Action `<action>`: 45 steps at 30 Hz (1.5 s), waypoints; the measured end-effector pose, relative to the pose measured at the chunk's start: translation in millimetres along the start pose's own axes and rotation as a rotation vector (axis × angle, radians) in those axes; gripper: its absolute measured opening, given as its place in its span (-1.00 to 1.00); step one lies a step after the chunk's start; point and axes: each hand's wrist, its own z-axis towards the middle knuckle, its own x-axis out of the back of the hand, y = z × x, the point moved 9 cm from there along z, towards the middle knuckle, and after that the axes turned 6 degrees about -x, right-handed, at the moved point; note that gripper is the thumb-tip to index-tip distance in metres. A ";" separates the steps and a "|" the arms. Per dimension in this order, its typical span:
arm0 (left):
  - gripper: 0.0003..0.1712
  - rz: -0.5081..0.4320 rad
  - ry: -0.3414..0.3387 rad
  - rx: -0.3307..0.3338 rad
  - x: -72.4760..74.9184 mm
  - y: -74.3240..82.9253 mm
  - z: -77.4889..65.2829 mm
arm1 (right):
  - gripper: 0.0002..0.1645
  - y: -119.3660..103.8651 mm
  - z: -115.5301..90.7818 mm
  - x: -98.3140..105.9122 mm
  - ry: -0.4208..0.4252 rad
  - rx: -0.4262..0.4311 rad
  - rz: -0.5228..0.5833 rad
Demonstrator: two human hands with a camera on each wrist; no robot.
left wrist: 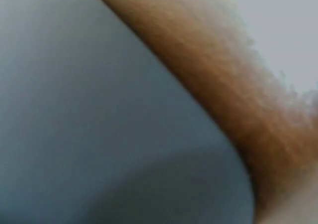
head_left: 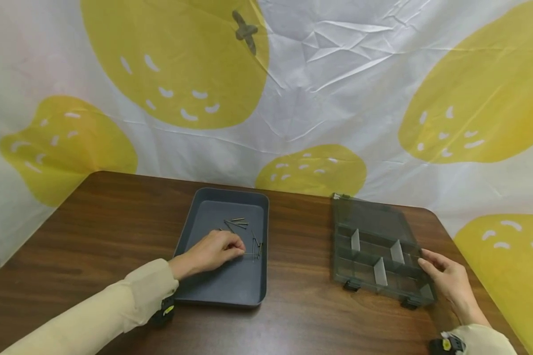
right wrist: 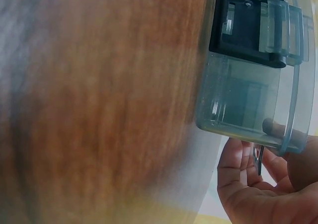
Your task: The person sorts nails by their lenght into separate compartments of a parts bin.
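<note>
Over a dark grey tray (head_left: 217,288), my left hand (head_left: 210,250) pinches a thin metal nail (head_left: 249,254) between thumb and fingertips. Several thin nails (head_left: 236,225), some brassy and some dark, lie loose in the tray just beyond and beside the fingertips. My right hand (head_left: 450,281) grips the right side of a smoky transparent compartment box (head_left: 368,216), thumb on top. In the right wrist view the fingers curl at the box's edge, and a small thin dark piece (right wrist: 260,160) shows among them. The left wrist view holds only a blurred grey surface and skin.
Both tray and box stand on a brown wooden table (head_left: 302,276), the box to the right. Pale dividers (head_left: 380,271) split its near part, and black latches (head_left: 352,284) sit along the near edge. A lemon-patterned cloth (head_left: 337,88) hangs behind the table.
</note>
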 end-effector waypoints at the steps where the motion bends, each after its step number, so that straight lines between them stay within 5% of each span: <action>1: -0.89 -0.007 -0.002 0.004 1.0 0.6 0.0 | -0.34 0.3 -0.1 -0.1 -0.002 0.000 0.008; 6: -0.86 -0.072 0.019 0.041 7.1 0.6 1.6 | -0.32 0.8 -0.6 0.8 -0.005 -0.006 0.014; 11: -0.83 -0.172 0.081 0.148 12.4 -3.7 5.8 | -0.36 -1.6 0.8 2.3 0.003 -0.002 -0.025; 17: -0.77 -0.370 0.132 0.252 6.6 3.7 19.6 | -0.38 -2.2 0.2 -1.4 -0.005 -0.005 -0.028; 25: -0.75 -0.714 0.148 0.324 -25.3 33.6 52.0 | -0.38 -1.6 -2.6 -1.6 -0.001 -0.002 -0.017; 34: -0.75 -0.925 0.177 0.367 -67.7 67.1 89.4 | -0.38 -3.4 -2.2 2.6 0.032 0.019 -0.057; 38: -0.75 -0.962 0.167 0.405 -89.3 79.7 101.5 | -0.40 -3.7 -3.1 2.2 0.030 0.011 -0.052; 45: -0.80 -0.866 0.102 0.450 -121.9 99.2 112.5 | -0.39 -3.6 -3.5 -1.0 0.009 -0.002 -0.028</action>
